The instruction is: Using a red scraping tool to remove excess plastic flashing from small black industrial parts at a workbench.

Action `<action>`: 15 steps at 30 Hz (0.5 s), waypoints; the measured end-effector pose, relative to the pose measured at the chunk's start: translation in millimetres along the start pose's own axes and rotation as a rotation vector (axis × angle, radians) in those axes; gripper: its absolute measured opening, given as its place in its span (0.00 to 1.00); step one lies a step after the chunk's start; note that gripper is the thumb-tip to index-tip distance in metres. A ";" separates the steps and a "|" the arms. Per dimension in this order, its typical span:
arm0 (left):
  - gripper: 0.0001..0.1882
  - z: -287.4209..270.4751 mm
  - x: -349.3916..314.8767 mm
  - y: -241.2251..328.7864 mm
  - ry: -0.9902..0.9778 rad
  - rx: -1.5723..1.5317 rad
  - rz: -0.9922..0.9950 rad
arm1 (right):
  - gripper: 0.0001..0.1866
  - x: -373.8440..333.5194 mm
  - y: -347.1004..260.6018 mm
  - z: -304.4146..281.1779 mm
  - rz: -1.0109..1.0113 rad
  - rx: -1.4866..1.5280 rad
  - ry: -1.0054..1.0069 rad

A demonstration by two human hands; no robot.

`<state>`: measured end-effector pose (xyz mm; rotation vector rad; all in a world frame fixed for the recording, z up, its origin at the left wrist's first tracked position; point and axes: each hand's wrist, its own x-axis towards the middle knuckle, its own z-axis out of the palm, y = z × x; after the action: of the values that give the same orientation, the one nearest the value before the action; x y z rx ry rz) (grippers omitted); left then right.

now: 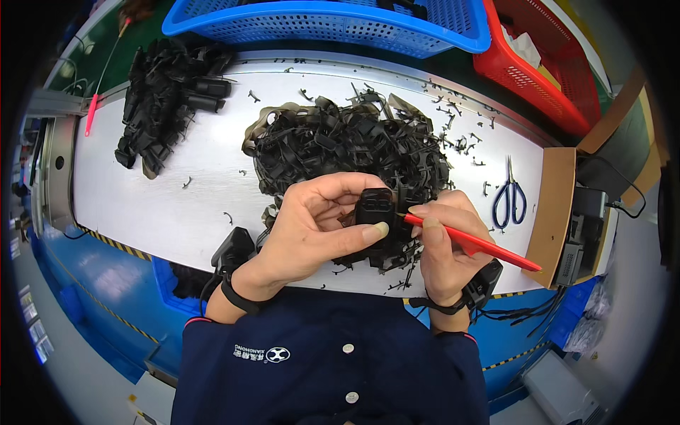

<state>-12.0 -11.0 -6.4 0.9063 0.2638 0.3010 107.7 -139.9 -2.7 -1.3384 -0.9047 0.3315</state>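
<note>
My left hand (pixel 301 230) is closed around a small black plastic part (pixel 376 205) with rounded openings at its upper end, the thumb pressed along its near face. My right hand (pixel 450 248) pinches a slim red pen-shaped tool (pixel 489 247) like a pencil. Its thin tip points at the part's right edge; whether it touches, I cannot tell. Beneath and beyond both hands spreads a large heap of black plastic parts and scraps (pixel 340 142). A dark wrist unit is strapped to each of my wrists.
Blue-handled scissors (pixel 509 202) lie at right, beside a cardboard box (pixel 556 216). More black parts (pixel 166 99) are piled at far left near a red-handled tool (pixel 91 115). A blue basket (pixel 326 27) and red basket (pixel 542 88) stand behind. Small black scraps litter the white table (pixel 142 202).
</note>
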 end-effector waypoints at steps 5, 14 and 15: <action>0.18 -1.7 0.5 -3.3 0.009 0.062 0.035 | 0.08 0.8 -4.0 0.0 -0.042 -0.145 -0.009; 0.17 -4.5 1.9 -5.7 -0.040 0.099 0.084 | 0.10 4.1 -4.6 -1.3 -0.147 -0.213 -0.031; 0.17 -4.3 1.1 -5.0 -0.039 0.090 0.085 | 0.10 3.8 -4.9 -1.9 -0.151 -0.211 -0.030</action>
<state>-11.7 -10.4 -13.1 1.0131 0.2041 0.3519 110.0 -139.9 3.4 -1.4511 -1.0819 0.1422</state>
